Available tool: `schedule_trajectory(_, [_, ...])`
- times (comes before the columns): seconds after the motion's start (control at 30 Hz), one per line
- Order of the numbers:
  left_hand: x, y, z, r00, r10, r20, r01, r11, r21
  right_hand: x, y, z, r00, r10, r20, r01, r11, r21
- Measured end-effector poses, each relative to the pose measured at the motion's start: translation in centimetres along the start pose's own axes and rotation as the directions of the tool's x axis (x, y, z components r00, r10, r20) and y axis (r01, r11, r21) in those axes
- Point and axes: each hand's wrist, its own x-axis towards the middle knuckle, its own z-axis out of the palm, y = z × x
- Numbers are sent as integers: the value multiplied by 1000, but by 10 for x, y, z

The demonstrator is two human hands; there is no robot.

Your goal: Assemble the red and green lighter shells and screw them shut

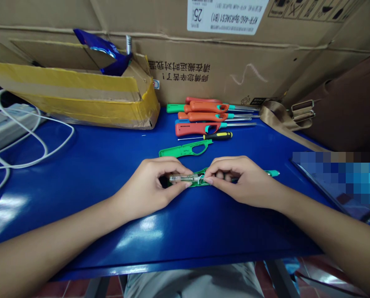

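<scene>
My left hand and my right hand meet at the middle of the blue table. Both pinch an opened green lighter body lying flat there. A clear fuel tube with metal parts sits in it, between my fingertips. Its teal tip sticks out past my right hand. Just behind lies a separate green shell half, untouched.
Several orange, red and green long-nose lighters and a black-and-yellow screwdriver lie at the back. A taped cardboard box stands back left, white cables at left, a tan strap at right. Big cartons form the back wall.
</scene>
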Motion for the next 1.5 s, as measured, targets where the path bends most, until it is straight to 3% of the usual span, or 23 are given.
schedule_trajectory(0.57, [-1, 3, 2, 1000, -17, -12, 16, 999, -52, 0, 1, 4, 998, -51, -42, 52, 998, 21])
schedule_trajectory(1.3, [-3, 7, 4, 996, -59, -66, 55, 997, -62, 1, -1, 3, 997, 19, -77, -15, 999, 48])
schedule_trajectory(1.5, [-2, 5, 4, 995, -55, -79, 52, 998, -43, 1, -5, -3, 994, -43, -99, 41, 999, -20])
